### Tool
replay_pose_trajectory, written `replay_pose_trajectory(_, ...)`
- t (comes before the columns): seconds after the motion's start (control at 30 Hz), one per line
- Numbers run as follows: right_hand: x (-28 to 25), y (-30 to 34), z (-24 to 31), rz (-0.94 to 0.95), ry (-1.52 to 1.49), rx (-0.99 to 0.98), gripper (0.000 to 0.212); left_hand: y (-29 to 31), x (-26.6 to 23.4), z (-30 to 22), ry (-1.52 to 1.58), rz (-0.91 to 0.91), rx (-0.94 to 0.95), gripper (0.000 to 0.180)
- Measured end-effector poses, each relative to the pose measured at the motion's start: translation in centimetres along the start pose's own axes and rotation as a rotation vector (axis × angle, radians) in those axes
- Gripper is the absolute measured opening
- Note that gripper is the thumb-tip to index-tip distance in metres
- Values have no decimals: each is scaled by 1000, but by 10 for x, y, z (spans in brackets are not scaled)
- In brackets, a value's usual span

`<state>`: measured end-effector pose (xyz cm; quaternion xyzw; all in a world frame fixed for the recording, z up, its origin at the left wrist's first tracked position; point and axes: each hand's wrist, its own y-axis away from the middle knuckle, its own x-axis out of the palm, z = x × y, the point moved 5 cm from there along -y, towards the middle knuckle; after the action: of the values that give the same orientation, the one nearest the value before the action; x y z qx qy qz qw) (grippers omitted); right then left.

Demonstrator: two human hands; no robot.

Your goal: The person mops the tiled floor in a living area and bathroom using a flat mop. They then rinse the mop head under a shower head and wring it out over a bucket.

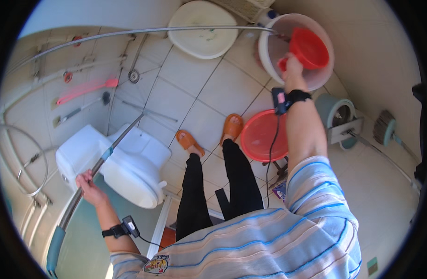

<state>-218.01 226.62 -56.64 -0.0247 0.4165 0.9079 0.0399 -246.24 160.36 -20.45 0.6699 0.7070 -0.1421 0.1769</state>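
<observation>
My left hand [85, 185] is closed round a long grey pole [73, 205] with teal grips. The pole slants past the white toilet [132, 167]; its far end reaches a thin bar near the tiled floor, whose kind I cannot make out. My right arm stretches forward, and my right hand [294, 69] grips the handle of a red dipper [311, 49]. The dipper is tilted inside the mouth of a large white bucket [265, 58]. Whether it holds water cannot be seen.
A red basin [264, 137] stands right of my sandalled feet. The white basin [202, 30] lies farther off. A grey-teal mop bucket [332, 111] and a brush [385, 128] are at the right. Pipes and a pink hanging thing [88, 91] line the left wall. A metal rail [153, 30] crosses above.
</observation>
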Motion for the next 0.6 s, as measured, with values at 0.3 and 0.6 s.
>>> replay_pose_trajectory(0.3,-91,75,46,-308,1088,-489,51,-2,6,-1,43,103,41,26)
replay_pose_trajectory(0.6,-108,97,21,-303,1104,-472,47,-19,-40,21,100,145,110,26)
